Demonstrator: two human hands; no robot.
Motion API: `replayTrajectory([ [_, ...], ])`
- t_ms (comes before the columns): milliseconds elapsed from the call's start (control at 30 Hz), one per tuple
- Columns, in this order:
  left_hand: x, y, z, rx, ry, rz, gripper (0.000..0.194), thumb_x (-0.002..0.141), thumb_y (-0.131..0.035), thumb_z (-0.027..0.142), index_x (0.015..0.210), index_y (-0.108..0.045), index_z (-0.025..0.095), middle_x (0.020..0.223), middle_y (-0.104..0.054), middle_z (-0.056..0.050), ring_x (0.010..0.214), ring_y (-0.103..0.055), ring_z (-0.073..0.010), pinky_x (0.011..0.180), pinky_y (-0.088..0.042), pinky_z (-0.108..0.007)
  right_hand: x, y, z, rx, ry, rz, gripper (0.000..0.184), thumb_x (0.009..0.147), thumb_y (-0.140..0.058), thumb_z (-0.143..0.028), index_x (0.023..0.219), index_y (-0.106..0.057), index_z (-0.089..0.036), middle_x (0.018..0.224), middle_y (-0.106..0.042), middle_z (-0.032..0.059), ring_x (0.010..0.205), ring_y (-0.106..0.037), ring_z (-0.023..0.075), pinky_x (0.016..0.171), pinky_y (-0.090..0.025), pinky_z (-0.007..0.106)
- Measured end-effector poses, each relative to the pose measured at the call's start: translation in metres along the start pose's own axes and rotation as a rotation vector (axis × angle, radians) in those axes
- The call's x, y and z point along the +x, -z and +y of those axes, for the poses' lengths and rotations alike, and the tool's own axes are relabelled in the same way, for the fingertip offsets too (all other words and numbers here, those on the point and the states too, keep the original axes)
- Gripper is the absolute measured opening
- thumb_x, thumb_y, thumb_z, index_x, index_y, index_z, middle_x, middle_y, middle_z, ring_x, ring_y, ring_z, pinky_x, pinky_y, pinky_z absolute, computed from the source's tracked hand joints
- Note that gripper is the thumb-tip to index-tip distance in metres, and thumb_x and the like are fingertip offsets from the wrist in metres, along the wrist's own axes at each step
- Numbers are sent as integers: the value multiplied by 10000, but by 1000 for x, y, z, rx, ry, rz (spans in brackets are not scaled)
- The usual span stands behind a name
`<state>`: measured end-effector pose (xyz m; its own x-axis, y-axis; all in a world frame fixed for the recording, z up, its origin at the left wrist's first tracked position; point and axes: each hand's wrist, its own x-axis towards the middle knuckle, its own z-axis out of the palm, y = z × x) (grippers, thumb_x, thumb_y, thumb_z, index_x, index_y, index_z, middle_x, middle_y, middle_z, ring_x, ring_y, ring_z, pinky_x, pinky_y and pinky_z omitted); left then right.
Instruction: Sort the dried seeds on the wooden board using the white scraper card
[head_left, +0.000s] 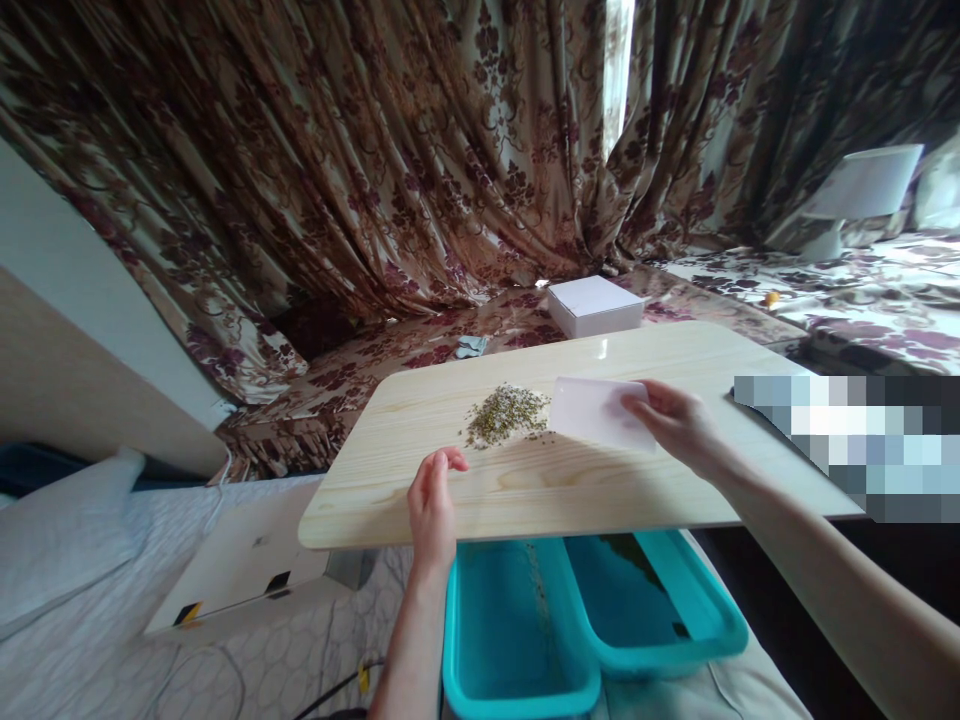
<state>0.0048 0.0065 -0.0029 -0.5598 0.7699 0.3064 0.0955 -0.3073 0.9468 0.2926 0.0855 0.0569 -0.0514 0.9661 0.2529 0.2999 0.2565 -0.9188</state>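
A loose pile of small green and dark bits, like beans or seeds (506, 412), lies on the pale wooden board (540, 490). My right hand (673, 422) grips a thin translucent white sheet (596, 408) by its right end, thumb on top. The sheet's left edge meets the right side of the pile. My left hand (435, 505) is over the board's front edge, just in front of the pile. Its fingers curl loosely, apart from the thumb, and nothing shows in them.
Two turquoise tubs (525, 700), (660, 660) stand below the board's front edge; some dark material is in the right one. A white box (596, 305) sits behind the board. A large flat carton (240, 570) lies on the bed at left. A lamp (862, 185) stands far right.
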Motion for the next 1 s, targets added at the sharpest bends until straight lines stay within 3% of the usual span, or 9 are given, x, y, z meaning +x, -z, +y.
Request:
replayTrajectory([
  [667, -1, 0, 1, 1, -7, -1, 373, 856, -521, 511, 794, -669, 174, 765, -671, -44, 907, -628, -198, 965, -438, -358, -4, 7, -7, 26, -29, -34, 342, 705, -671, -554, 702, -617, -217, 684, -664, 33, 592, -553, 156, 499, -413, 257],
  [1000, 0, 1, -1, 27, -24, -10, 380, 866, -500, 510, 789, -665, 177, 789, -676, -47, 928, -631, -201, 956, -452, -363, -12, 12, -8, -20, 29, -22, 237, 740, -662, -431, 679, -620, -206, 629, -649, 23, 558, -564, 151, 461, -415, 239],
])
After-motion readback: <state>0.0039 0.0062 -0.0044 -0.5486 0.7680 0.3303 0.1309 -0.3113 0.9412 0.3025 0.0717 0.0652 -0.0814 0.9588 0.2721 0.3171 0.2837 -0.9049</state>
